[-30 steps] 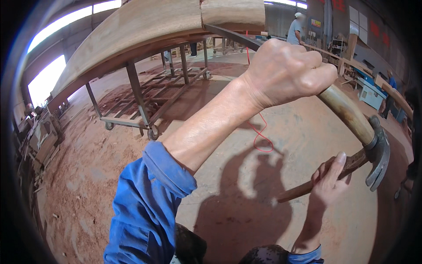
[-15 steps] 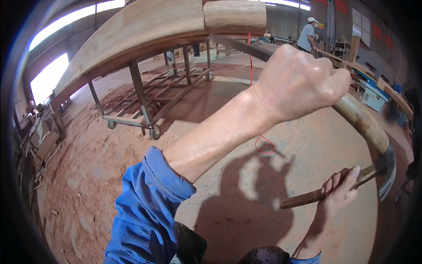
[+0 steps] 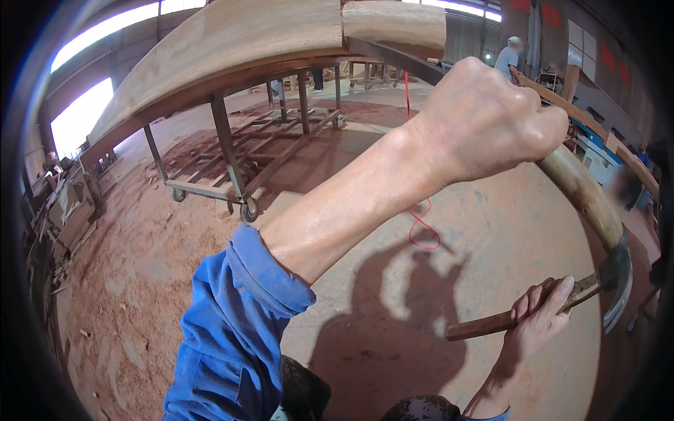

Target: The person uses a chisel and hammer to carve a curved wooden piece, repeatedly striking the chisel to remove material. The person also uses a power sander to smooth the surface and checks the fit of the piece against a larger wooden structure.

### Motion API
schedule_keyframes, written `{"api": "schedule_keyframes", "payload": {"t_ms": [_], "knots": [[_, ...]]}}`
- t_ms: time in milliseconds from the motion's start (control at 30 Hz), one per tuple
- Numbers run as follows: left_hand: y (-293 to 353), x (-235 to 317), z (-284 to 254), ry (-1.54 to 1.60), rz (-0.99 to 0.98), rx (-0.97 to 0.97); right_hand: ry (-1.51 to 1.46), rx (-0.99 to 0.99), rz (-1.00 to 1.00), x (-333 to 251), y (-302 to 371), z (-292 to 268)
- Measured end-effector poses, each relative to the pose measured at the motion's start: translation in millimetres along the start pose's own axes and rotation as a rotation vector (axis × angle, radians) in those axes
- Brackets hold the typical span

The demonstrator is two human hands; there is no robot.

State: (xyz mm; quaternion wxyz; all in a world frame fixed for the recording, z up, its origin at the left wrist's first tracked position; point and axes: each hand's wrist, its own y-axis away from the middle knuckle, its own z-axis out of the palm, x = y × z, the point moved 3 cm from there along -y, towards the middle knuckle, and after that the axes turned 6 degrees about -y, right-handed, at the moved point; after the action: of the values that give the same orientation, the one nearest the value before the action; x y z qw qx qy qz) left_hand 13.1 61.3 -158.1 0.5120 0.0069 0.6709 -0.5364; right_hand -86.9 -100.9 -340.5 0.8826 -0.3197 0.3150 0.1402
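Note:
My left hand (image 3: 491, 123) is closed round a long chisel (image 3: 581, 189) with a thick pale wooden handle. The dark flat blade runs up and left; its tip meets the seam between a long curved wooden slab (image 3: 246, 38) and a shorter wooden block (image 3: 397, 28). Lower right, my right hand (image 3: 537, 323) grips the wooden handle of a claw hammer (image 3: 616, 277). The hammer's head is at the butt end of the chisel handle; whether they touch I cannot tell.
A wheeled metal frame (image 3: 225, 144) stands under the slab on a dusty floor. A red cord (image 3: 423, 231) hangs down and loops on the ground. Scrap wood (image 3: 70, 210) is piled at left. Another person (image 3: 507, 62) is by long timbers at the far right.
The slab and block have shifted slightly right in view. The chisel's tip sits closer to the seam, and my right hand with the hammer is a little lower. Both grips are the same.

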Motion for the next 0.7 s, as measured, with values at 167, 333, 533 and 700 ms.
{"api": "schedule_keyframes", "payload": {"t_ms": [167, 333, 533, 700], "knots": [[-4, 1, -5, -0.004, 0.010, -0.035, -0.029, -0.007, 0.007, 2, 4, 5], [-6, 0, -3, 0.020, -0.009, -0.036, -0.009, -0.016, 0.007, 0, 3, 0], [-6, -1, -1, 0.014, -0.004, -0.046, -0.022, 0.044, -0.075, -13, 7, 26], [-7, -7, -6, 0.028, -0.015, -0.086, 0.177, -0.021, -0.185, -11, -9, 18]]}}
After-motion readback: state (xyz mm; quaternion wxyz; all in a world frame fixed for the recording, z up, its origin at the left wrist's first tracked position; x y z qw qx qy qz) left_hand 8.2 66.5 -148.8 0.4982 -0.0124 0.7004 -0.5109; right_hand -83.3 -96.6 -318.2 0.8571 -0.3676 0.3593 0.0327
